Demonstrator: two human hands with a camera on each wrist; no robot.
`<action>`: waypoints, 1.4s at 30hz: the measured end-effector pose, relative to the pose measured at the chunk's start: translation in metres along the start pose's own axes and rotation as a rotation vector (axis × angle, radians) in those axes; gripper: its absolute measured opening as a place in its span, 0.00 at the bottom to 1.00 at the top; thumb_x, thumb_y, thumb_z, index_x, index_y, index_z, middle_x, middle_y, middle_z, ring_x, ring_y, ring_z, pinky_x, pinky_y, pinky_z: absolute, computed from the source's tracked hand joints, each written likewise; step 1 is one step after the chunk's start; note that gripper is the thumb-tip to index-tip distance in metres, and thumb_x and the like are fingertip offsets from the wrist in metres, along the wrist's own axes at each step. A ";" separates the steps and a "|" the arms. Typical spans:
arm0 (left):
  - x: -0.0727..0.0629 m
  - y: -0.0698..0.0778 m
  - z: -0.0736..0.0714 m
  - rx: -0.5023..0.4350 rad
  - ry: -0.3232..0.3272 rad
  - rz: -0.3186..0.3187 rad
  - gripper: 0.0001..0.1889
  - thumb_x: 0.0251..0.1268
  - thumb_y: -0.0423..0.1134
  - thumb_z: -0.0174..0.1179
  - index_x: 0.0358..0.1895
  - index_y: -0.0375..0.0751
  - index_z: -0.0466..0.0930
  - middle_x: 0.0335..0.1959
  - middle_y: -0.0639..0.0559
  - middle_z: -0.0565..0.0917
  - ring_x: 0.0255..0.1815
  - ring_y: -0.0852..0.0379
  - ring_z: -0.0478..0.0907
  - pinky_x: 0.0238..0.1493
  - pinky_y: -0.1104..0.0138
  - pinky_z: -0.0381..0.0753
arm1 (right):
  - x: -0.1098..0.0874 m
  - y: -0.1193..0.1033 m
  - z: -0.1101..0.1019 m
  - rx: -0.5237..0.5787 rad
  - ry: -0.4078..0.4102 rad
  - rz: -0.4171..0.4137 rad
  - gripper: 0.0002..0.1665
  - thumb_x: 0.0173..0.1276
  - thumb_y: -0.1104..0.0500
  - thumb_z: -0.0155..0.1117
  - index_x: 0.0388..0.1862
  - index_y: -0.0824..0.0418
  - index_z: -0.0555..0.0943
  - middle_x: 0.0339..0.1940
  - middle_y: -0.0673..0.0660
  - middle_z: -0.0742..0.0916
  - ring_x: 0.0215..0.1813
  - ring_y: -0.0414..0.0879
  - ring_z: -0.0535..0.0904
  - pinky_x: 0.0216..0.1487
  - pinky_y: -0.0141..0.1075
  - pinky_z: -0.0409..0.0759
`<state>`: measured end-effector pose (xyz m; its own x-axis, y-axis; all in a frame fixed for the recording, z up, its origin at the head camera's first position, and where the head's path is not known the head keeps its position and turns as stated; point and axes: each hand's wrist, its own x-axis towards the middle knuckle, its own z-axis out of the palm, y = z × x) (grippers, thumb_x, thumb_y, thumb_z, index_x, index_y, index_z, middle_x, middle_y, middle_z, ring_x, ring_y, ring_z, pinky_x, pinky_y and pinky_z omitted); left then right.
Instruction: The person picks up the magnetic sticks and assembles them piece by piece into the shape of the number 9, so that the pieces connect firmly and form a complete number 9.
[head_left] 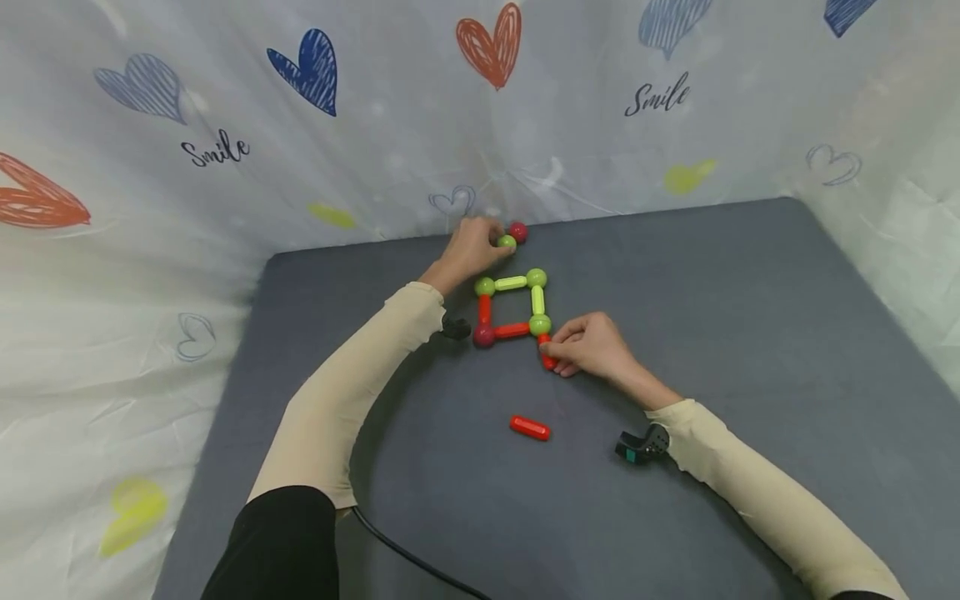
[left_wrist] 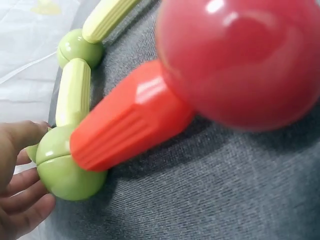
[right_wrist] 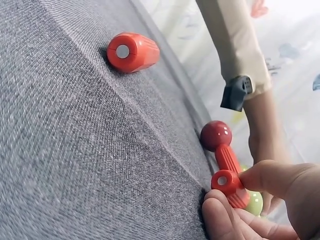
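Note:
A square of magnetic rods and balls lies on the grey table, with three green balls, one dark red ball, two yellow-green rods and two red rods. At its near right green ball, my right hand pinches a red magnetic rod between thumb and fingers; the rod's round metal end shows in the right wrist view. Beyond the square, my left hand holds a loose green ball with thumb and fingertips. In the left wrist view the square's far left green ball partly hides that hand.
A red ball stands beside the held green ball at the table's back edge. One loose red rod lies nearer the front. A black cable runs below the left sleeve. A printed curtain hangs behind the table.

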<state>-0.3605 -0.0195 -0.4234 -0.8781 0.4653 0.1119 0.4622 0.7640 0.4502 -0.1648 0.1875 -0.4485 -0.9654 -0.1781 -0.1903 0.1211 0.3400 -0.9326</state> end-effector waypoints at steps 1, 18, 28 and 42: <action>0.001 0.000 0.000 0.005 0.004 -0.002 0.17 0.63 0.47 0.70 0.47 0.37 0.85 0.41 0.46 0.85 0.41 0.52 0.80 0.45 0.60 0.79 | 0.000 -0.001 0.000 -0.002 0.000 -0.001 0.12 0.61 0.58 0.76 0.33 0.68 0.87 0.24 0.61 0.88 0.24 0.54 0.86 0.27 0.45 0.85; -0.034 -0.007 -0.025 -0.167 0.056 -0.106 0.17 0.62 0.42 0.70 0.50 0.38 0.81 0.43 0.47 0.85 0.44 0.54 0.81 0.47 0.63 0.79 | 0.003 -0.001 0.001 -0.005 -0.026 0.023 0.13 0.62 0.58 0.76 0.35 0.70 0.87 0.25 0.62 0.88 0.25 0.53 0.86 0.28 0.45 0.86; -0.098 -0.024 -0.048 -0.229 0.129 -0.155 0.15 0.62 0.42 0.71 0.48 0.40 0.82 0.41 0.49 0.85 0.39 0.55 0.83 0.41 0.62 0.82 | 0.003 -0.002 0.002 0.000 -0.020 0.025 0.13 0.62 0.59 0.75 0.35 0.70 0.87 0.26 0.62 0.88 0.25 0.53 0.87 0.29 0.44 0.86; -0.199 0.028 -0.016 -0.352 0.046 -0.033 0.14 0.57 0.39 0.75 0.45 0.43 0.84 0.34 0.55 0.86 0.32 0.62 0.82 0.36 0.67 0.82 | 0.001 -0.005 0.001 -0.021 -0.010 0.016 0.12 0.63 0.59 0.74 0.35 0.69 0.87 0.26 0.62 0.89 0.26 0.53 0.87 0.29 0.44 0.86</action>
<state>-0.1752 -0.0977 -0.4192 -0.9001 0.4162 0.1289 0.3698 0.5734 0.7311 -0.1664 0.1842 -0.4446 -0.9611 -0.1817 -0.2082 0.1315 0.3621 -0.9228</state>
